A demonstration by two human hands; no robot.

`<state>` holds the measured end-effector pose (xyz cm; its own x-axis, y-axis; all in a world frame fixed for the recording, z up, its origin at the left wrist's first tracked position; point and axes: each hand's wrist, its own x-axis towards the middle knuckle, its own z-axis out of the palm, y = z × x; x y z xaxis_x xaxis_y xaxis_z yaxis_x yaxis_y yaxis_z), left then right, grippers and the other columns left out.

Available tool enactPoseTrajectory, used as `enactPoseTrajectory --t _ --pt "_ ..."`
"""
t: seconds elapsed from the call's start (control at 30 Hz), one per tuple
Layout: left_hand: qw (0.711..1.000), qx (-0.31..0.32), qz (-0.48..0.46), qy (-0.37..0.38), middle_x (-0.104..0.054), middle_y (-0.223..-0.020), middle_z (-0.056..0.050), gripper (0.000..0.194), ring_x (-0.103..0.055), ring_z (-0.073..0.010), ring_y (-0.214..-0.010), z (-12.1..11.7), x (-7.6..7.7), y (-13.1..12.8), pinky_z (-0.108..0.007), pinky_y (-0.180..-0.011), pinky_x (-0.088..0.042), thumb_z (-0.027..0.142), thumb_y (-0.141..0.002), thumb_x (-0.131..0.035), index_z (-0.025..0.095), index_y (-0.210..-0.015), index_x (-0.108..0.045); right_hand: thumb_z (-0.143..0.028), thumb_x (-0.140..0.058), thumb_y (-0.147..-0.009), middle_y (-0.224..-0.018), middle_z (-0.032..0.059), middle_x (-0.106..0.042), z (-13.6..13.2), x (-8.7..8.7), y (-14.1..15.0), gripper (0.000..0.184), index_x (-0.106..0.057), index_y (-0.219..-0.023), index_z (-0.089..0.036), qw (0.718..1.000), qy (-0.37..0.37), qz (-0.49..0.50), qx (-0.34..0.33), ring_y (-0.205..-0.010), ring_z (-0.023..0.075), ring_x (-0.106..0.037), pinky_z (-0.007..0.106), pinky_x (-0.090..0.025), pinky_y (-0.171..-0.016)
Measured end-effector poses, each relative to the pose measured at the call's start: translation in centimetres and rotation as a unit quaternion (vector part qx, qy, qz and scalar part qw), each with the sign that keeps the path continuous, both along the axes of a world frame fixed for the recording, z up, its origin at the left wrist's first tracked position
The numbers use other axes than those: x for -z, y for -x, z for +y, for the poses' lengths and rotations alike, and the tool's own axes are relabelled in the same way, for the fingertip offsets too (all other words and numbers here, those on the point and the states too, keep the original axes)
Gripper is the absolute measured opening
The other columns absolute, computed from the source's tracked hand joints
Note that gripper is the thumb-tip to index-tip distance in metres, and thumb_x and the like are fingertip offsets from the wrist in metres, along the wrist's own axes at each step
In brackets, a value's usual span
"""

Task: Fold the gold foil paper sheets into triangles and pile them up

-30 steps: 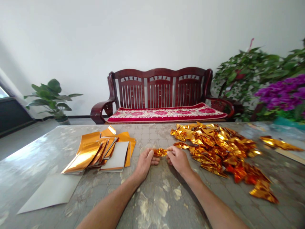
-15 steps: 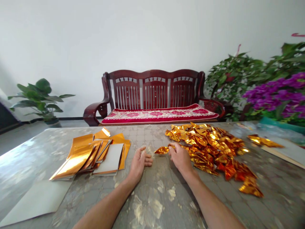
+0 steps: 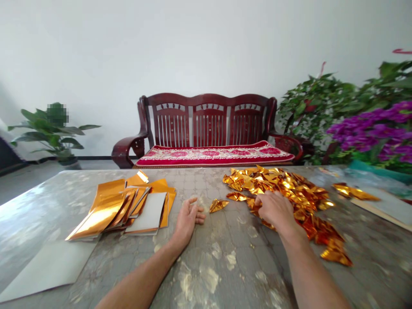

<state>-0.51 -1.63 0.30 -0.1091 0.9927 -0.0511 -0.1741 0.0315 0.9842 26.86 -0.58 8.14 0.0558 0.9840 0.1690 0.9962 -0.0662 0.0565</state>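
Observation:
My left hand [image 3: 189, 216] rests on the table between the paper stack and a single folded gold foil piece [image 3: 219, 205]. Its fingers are loosely bent and apart, with nothing in them. On the right, my right hand [image 3: 277, 209] reaches down at the near left side of a heap of folded gold foil pieces [image 3: 289, 182]. Its fingers are curled downward against the foil, and their tips are hidden, so what they grip does not show. Another folded piece [image 3: 236, 196] lies just left of this hand.
Gold foil paper sheets [image 3: 111, 195] lie stacked at the left, with a white-backed sheet [image 3: 148, 212] on top. A pale sheet [image 3: 48, 268] lies nearer. Clear plastic [image 3: 370, 176] and a board [image 3: 389, 204] are far right. Behind the table [image 3: 206, 266] stands a wooden bench [image 3: 209, 124].
My right hand has moved right, away from the single foil piece to the heap. That piece now lies apart on the table. My left hand has hardly moved.

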Motion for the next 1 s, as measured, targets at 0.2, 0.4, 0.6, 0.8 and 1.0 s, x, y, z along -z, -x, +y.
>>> enactPoseTrajectory --t 0.2,0.4,0.6,0.8,1.0 --pt "1.000 0.015 0.008 -0.009 -0.065 -0.080 -0.002 0.036 -0.062 -0.0096 -0.057 -0.2 0.1 0.0 -0.022 -0.055 -0.052 0.030 -0.082 -0.057 0.014 -0.114 -0.050 -0.011 -0.054 -0.077 -0.096 0.0066 -0.073 0.0 0.2 -1.1 0.030 -0.078 -0.086 -0.028 1.000 0.019 -0.020 0.005 -0.094 0.0265 -0.061 0.034 -0.038 -0.076" --pt "0.995 0.014 0.090 -0.050 -0.066 -0.078 0.000 0.034 -0.061 -0.0099 -0.055 -0.4 0.8 -0.3 -0.022 -0.054 -0.050 0.032 -0.080 -0.058 0.015 -0.109 -0.058 -0.012 -0.054 -0.076 -0.090 0.0040 -0.075 0.3 0.0 -0.5 0.032 -0.078 -0.084 -0.031 0.998 -0.025 0.062 -0.014 -0.090 0.0252 -0.064 0.031 -0.038 -0.070" --pt "0.956 0.068 0.234 -0.163 -0.066 -0.074 0.001 0.023 -0.061 -0.0113 -0.061 -2.5 0.5 -1.1 -0.020 -0.059 -0.046 0.028 -0.086 -0.051 0.021 -0.101 -0.068 -0.011 -0.055 -0.069 -0.080 -0.0022 -0.073 0.1 1.1 3.7 0.031 -0.074 -0.086 -0.028 0.963 0.054 0.234 -0.119 -0.071 0.0148 -0.064 0.023 -0.033 -0.058" --pt "0.930 0.093 0.306 -0.184 -0.062 -0.067 0.005 0.027 -0.055 -0.0099 -0.058 -4.2 -1.5 -2.1 -0.019 -0.060 -0.041 0.026 -0.085 -0.054 0.022 -0.109 -0.066 -0.008 -0.054 -0.068 -0.074 -0.0038 -0.072 -1.0 1.9 7.6 0.033 -0.069 -0.092 -0.027 0.948 0.064 0.254 -0.183 -0.066 0.0129 -0.061 0.023 -0.027 -0.055" --pt "0.916 0.074 0.368 -0.141 -0.064 -0.061 0.003 0.022 -0.055 -0.0110 -0.053 -3.6 -1.1 -2.0 -0.020 -0.054 -0.035 0.027 -0.085 -0.052 0.022 -0.095 -0.072 -0.010 -0.057 -0.068 -0.078 -0.0026 -0.072 -1.3 2.3 9.2 0.028 -0.069 -0.088 -0.025 0.938 0.051 0.280 -0.200 -0.067 0.0126 -0.061 0.023 -0.029 -0.057"
